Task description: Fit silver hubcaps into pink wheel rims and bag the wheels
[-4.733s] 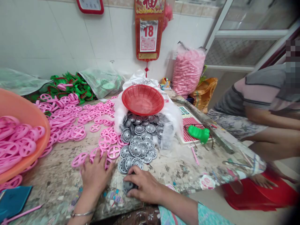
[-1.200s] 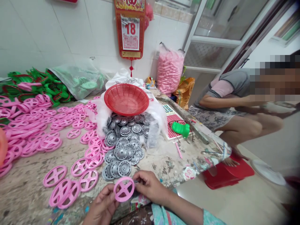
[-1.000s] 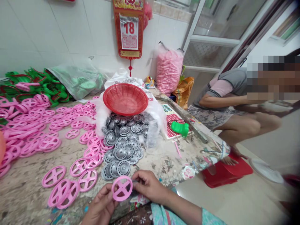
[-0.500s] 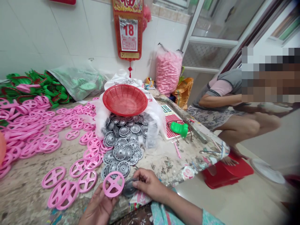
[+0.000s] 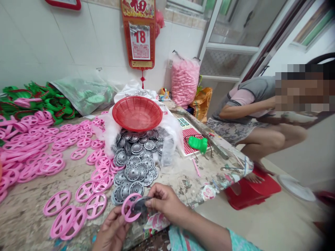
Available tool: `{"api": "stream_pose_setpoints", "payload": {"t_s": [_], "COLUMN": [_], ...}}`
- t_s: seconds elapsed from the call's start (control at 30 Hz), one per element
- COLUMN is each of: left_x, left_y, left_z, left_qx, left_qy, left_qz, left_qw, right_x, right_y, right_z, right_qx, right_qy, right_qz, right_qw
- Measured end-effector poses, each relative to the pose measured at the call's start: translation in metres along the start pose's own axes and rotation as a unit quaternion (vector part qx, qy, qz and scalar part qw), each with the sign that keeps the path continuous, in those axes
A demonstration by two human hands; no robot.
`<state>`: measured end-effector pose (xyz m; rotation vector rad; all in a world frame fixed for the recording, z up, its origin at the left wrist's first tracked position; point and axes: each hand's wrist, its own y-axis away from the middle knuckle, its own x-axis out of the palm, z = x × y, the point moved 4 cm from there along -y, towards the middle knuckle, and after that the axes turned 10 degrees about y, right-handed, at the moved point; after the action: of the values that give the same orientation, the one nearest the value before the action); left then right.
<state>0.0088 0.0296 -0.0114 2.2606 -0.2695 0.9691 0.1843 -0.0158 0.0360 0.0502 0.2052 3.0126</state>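
My left hand [image 5: 113, 226] is closed on a pink spoked wheel ring [image 5: 126, 209], held tilted above the table's front edge. Between the thumb and fingers of my right hand [image 5: 163, 201] is a grey disc [image 5: 142, 203], also tilted. The disc overlaps the right side of the pink ring; whether the two are joined I cannot tell. Just beyond my hands lies a pile of grey discs [image 5: 133, 172], spilling from a white plastic bag [image 5: 171, 139]. Many loose pink wheel rings [image 5: 96, 205] are spread to the left.
A red plastic basket [image 5: 137, 113] rests on the bag of discs. Green parts [image 5: 34, 101] are heaped at the back left. A green piece [image 5: 198, 144] lies on a red patterned sheet [image 5: 190, 134] to the right. Beyond the table's right edge a person [image 5: 246, 101] sits low.
My hands have brought the pink ring and the grey disc together, so they now overlap. The pink ring has turned from facing me to a slant. The view has shifted slightly.
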Motion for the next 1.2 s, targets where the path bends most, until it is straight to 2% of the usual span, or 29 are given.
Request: {"api": "stream_pose_setpoints", "payload": {"t_s": [0.1, 0.3, 0.37, 0.47, 0.57, 0.63, 0.77, 0.83, 0.97, 1.07, 1.2], "left_x": [0.002, 0.004, 0.006, 0.006, 0.005, 0.005, 0.009, 0.011, 0.011, 0.01, 0.008], "left_y": [-0.001, 0.0, 0.0, 0.0, 0.002, 0.004, 0.011, 0.013, 0.014, 0.013, 0.012], "left_z": [0.001, 0.001, 0.001, 0.001, 0.001, 0.0, -0.001, -0.001, 0.0, 0.0, 0.0], "left_qx": [0.01, 0.008, 0.0, -0.007, -0.01, -0.019, -0.042, -0.054, -0.066, -0.068, -0.063], "left_qy": [-0.023, -0.061, -0.065, -0.06, -0.055, -0.056, -0.064, -0.064, -0.07, -0.074, -0.073], "left_qz": [0.021, 0.058, 0.063, 0.065, 0.064, 0.053, 0.041, 0.049, 0.065, 0.067, 0.071], "left_qw": [0.999, 0.996, 0.996, 0.996, 0.996, 0.997, 0.996, 0.995, 0.993, 0.993, 0.993], "right_x": [0.005, 0.014, 0.015, 0.019, 0.022, 0.024, 0.024, 0.027, 0.036, 0.038, 0.038], "right_y": [0.002, 0.011, 0.014, 0.02, 0.024, 0.027, 0.024, 0.021, 0.021, 0.023, 0.025], "right_z": [0.009, 0.004, 0.008, 0.018, 0.025, 0.027, 0.02, 0.015, 0.014, 0.021, 0.028], "right_qx": [-0.069, -0.122, -0.159, -0.217, -0.237, -0.242, -0.19, -0.16, -0.153, -0.143, -0.128], "right_qy": [0.14, 0.294, 0.354, 0.46, 0.53, 0.531, 0.458, 0.436, 0.473, 0.509, 0.531], "right_qz": [-0.065, -0.067, -0.064, -0.026, 0.009, 0.019, 0.038, 0.07, 0.166, 0.172, 0.158], "right_qw": [0.986, 0.946, 0.919, 0.861, 0.814, 0.812, 0.868, 0.883, 0.851, 0.832, 0.822]}}
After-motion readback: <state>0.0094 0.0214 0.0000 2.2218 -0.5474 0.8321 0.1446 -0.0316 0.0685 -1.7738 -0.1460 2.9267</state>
